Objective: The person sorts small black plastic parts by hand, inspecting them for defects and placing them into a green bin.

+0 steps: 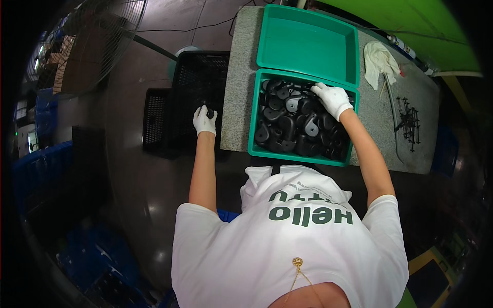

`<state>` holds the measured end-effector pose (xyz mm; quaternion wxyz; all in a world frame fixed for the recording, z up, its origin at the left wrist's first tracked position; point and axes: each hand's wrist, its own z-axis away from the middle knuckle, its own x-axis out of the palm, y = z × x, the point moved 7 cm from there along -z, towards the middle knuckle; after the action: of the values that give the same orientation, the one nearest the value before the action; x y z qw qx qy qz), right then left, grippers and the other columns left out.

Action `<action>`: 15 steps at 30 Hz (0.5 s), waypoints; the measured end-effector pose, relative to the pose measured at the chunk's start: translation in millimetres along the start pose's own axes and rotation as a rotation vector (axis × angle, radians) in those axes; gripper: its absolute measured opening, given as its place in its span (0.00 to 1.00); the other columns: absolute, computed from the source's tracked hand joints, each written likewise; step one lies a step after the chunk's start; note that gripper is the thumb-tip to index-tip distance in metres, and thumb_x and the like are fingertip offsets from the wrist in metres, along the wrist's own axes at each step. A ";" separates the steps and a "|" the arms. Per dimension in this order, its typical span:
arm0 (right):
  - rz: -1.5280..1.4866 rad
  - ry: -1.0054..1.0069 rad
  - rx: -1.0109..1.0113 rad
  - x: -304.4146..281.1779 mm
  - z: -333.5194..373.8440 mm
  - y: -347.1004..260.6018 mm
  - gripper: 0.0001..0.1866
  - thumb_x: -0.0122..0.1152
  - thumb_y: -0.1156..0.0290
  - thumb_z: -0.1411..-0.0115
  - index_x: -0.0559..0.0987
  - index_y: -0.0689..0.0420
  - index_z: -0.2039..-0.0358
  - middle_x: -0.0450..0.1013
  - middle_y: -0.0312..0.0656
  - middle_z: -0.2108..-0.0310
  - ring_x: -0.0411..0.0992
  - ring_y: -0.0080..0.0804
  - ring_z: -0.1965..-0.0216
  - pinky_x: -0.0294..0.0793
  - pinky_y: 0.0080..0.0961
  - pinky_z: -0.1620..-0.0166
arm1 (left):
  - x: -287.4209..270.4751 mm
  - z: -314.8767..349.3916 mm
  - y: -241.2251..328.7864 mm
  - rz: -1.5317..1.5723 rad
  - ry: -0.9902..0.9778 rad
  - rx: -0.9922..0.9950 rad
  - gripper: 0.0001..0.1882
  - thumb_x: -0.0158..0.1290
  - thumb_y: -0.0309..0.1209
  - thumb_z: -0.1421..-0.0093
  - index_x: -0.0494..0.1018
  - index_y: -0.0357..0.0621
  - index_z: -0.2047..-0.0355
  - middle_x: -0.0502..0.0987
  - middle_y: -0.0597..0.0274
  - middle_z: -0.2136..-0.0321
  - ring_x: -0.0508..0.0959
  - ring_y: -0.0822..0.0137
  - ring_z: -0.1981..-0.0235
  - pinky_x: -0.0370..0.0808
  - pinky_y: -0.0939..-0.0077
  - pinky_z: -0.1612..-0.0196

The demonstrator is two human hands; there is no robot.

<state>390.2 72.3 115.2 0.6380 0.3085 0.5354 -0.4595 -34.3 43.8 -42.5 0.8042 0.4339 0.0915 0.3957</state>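
Both of my hands wear white gloves. My left hand (pixel 204 121) is out over a black plastic crate (pixel 201 61) left of the table, its fingers closed on a small black part (pixel 209 112). My right hand (pixel 333 99) reaches into the far right corner of a green bin (pixel 252 134). Its fingertips are bent down among the parts, and whether they grip one is hidden. Rounded black plastic parts (pixel 285 121) fill that bin in a loose heap. A few of them show grey faces.
Behind the full bin lies a second green bin (pixel 308 38) with nothing in it. A white cloth (pixel 379 61), a bent rod (pixel 391 102) and thin black pieces (pixel 409 123) lie on the grey table (pixel 239 56) at right. A wire-guarded fan (pixel 97 46) stands at far left.
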 end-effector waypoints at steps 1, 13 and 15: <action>0.020 -0.027 -0.007 -0.9 3.2 6.3 0.18 0.58 0.71 0.47 0.73 0.49 0.55 0.71 0.42 0.55 0.76 0.40 0.63 0.75 0.34 0.60 | 1.9 -4.9 -7.6 0.058 -0.025 -0.009 0.25 0.54 0.30 0.41 0.60 0.41 0.44 0.67 0.51 0.54 0.70 0.51 0.54 0.74 0.47 0.53; -1.453 0.151 0.390 -56.4 46.9 -45.9 0.19 0.65 0.75 0.50 0.76 0.61 0.56 0.74 0.36 0.60 0.69 0.20 0.59 0.68 0.19 0.53 | 146.4 216.1 42.5 -0.318 -0.854 -0.055 0.25 0.53 0.35 0.39 0.62 0.34 0.45 0.68 0.50 0.51 0.74 0.60 0.55 0.76 0.65 0.54; -1.542 0.154 0.268 -67.0 48.4 -65.2 0.19 0.65 0.76 0.50 0.75 0.63 0.56 0.74 0.35 0.61 0.70 0.19 0.60 0.70 0.18 0.55 | 160.6 255.0 34.4 -0.346 -0.959 -0.134 0.27 0.52 0.37 0.38 0.60 0.35 0.44 0.67 0.50 0.51 0.73 0.62 0.54 0.76 0.66 0.54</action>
<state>349.4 21.3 197.8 0.0576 -0.0446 0.5812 -0.8105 179.2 10.0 170.3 0.8354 0.4927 -0.2428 0.0183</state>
